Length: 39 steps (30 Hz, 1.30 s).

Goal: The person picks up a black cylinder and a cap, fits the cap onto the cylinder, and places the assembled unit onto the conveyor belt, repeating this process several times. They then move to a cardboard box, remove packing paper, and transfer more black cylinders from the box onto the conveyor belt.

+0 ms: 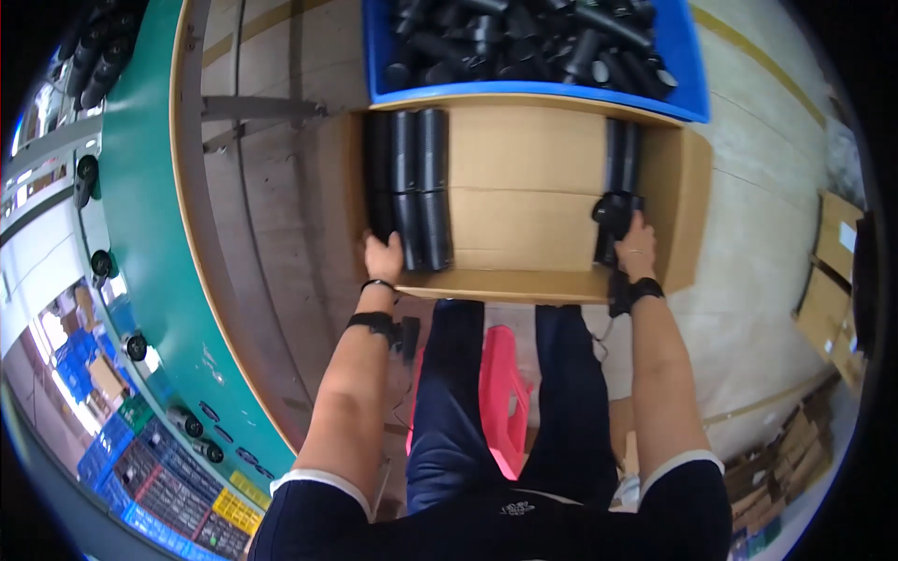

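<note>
Black tubes (418, 187) lie in rows inside the cardboard box (524, 178); left hand (384, 257) rests released on 1 row, right hand (635, 248) clenches another tube (613, 213). Best seat it flush beside its neighbours.

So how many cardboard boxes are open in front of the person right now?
1: the open cardboard box sits on the floor by the person's knees, below the blue bin. More flattened cardboard lies at the right edge; others may be hidden.
</note>
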Tool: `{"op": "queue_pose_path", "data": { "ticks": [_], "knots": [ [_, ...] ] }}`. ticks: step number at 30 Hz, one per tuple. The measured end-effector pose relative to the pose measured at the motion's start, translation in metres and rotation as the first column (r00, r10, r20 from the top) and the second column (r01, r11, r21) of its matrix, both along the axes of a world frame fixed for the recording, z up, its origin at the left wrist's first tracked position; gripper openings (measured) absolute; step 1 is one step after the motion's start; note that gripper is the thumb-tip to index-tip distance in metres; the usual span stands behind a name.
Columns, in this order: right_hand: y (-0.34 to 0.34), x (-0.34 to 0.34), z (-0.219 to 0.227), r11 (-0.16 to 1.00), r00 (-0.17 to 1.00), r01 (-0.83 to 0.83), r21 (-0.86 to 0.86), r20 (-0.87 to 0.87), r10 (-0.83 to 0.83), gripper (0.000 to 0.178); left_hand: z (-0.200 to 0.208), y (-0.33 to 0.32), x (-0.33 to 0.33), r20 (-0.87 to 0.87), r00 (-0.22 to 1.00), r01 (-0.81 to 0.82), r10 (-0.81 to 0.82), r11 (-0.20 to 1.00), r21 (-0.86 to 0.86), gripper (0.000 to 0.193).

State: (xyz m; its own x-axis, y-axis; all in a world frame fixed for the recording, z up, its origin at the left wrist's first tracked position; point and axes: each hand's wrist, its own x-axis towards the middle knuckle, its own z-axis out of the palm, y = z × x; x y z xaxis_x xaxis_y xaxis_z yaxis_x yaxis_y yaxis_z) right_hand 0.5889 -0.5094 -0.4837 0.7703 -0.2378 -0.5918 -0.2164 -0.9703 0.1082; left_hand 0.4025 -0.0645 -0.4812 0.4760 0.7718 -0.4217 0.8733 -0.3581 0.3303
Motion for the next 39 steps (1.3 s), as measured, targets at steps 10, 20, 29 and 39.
{"op": "queue_pose_path", "data": {
  "ticks": [10, 20, 29, 39],
  "knots": [
    [0.055, -0.035, -0.007, 0.725, 0.982, -0.179, 0.665, 0.077, 0.172, 0.047, -0.045, -0.001, 0.026, -0.257, 0.966, -0.005, 0.02, 0.998, 0.057, 0.071],
    [0.184, -0.096, -0.069, 0.105, 0.858, 0.421, 0.901, -0.358, -0.367, 0.061, -0.043, -0.01, 0.022, 0.091, 0.963, -0.128, 0.253, 0.728, -0.673, 0.067],
    [0.175, -0.083, -0.055, -0.032, 0.672, 0.713, 0.701, -0.695, -0.256, 0.056, -0.032, -0.033, 0.033, -0.278, 0.847, -0.206, 0.452, -0.204, -0.957, 0.051],
    [0.163, -0.05, 0.135, 0.069, 0.671, 0.736, 0.674, -0.739, 0.063, 0.091, 0.099, -0.07, -0.014, -0.089, 0.771, 0.168, 0.63, -0.337, -0.927, 0.066]
  ]
}}
